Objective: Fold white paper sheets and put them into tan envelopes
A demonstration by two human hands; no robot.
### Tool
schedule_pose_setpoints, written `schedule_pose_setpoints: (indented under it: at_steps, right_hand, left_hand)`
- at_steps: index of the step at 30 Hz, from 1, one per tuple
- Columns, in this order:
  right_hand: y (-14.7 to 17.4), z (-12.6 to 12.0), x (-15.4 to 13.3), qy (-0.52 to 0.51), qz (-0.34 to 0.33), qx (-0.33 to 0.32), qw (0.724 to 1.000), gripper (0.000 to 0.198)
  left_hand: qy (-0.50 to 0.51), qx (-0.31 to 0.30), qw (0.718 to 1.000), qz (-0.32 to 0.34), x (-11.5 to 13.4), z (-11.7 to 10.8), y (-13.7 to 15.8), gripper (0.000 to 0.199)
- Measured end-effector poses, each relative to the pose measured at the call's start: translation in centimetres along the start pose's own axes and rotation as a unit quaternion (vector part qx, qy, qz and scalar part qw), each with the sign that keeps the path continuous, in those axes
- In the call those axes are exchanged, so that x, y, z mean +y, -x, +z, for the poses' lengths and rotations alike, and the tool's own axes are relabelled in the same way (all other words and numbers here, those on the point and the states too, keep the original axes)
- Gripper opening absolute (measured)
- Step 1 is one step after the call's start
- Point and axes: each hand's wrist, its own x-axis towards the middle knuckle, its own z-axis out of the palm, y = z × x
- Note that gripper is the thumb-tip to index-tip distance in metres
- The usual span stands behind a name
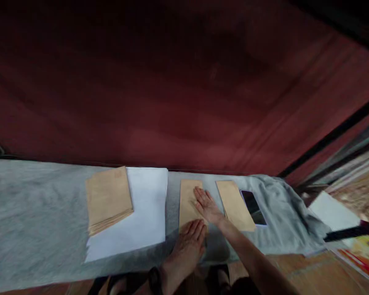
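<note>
- The brown paper piece point(187, 198) lies on the grey cloth point(33, 221) that covers the tabletop, its long side running away from the person, between the white paper and a second brown piece.
- Of the two hands, the left hand point(189, 241) lies palm down across the near end of that piece, fingers straight and close together, gripping nothing; a dark band point(155, 280) circles its wrist.
- The right hand point(207, 205) rests spread flat farther up the same piece (its forearm slants in from the lower right), likewise gripping nothing.
- Right of it lies the second brown piece point(235, 205), with a dark-screened phone point(253, 207) just beside.
- Well to the left, a fanned brown stack point(109, 200) overlaps the white paper point(149, 205).
- Behind the tabletop rises a dark red surface point(178, 123).
</note>
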Motion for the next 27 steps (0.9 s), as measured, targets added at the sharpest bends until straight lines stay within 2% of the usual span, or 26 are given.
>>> schedule_pose_setpoints:
  at_steps: [5,11,19,23,27]
  right_hand:
    - [1.7,-0.3,-0.2,-0.037,-0.012,-0.025,0.999,0.060]
    - [3.1,-1.8,-1.0,-0.114,-0.012,-0.076,0.991,0.057]
    - [6.4,-3.2,-1.5,-0.209,-0.057,-0.120,0.969,0.051]
    - [5.3,-3.1,-1.0,-0.188,-0.071,-0.112,0.973,0.051]
    - [1.5,-2.2,-0.4,-0.120,-0.071,-0.047,0.989,0.057]
  left_hand:
    - [0.005,0.031,1.000,-0.003,0.2,-0.3,0.4,0.055]
    - [-0.008,0.044,0.999,0.001,0.6,-0.9,0.6,0.052]
    - [-0.035,0.069,0.996,0.046,0.0,0.1,0.2,0.045]
    - [-0.032,0.057,0.997,0.044,-0.2,0.8,0.3,0.050]
    - [-0.034,0.051,0.998,0.035,-0.1,1.1,0.5,0.053]
